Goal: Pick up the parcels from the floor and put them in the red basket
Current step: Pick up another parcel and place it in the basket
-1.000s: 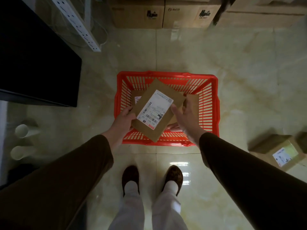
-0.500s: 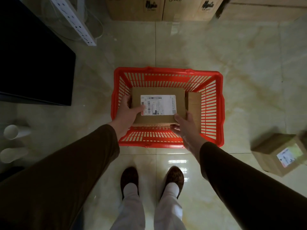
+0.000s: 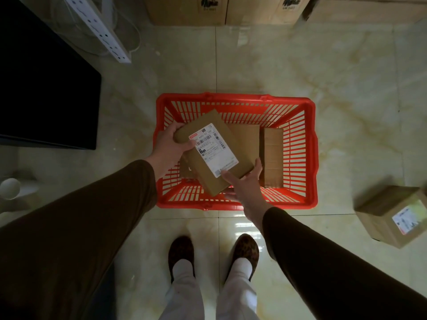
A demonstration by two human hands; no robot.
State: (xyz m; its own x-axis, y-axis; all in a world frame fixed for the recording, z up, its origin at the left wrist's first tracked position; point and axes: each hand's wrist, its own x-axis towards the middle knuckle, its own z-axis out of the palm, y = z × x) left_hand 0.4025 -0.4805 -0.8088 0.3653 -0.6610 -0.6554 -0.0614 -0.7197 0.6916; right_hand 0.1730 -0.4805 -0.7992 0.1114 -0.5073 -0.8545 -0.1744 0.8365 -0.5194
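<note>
A red slatted basket stands on the tiled floor in front of my feet. Above its left half I hold a flat brown parcel with a white shipping label, turned at an angle. My left hand grips its far left corner. My right hand touches its near right edge with fingers spread. Under and beside it lie other brown parcels, one upright along the basket's right side. Another labelled parcel sits on the floor at the right.
Large cardboard boxes line the far wall. A black cabinet fills the left side, with a white power strip leaning beside it. White paper cups lie at the left edge. My shoes stand just behind the basket.
The held parcel has rotated from square with the basket to a diagonal tilt. My left hand moved up to its far corner, and my right hand's fingers have spread along its near edge.
</note>
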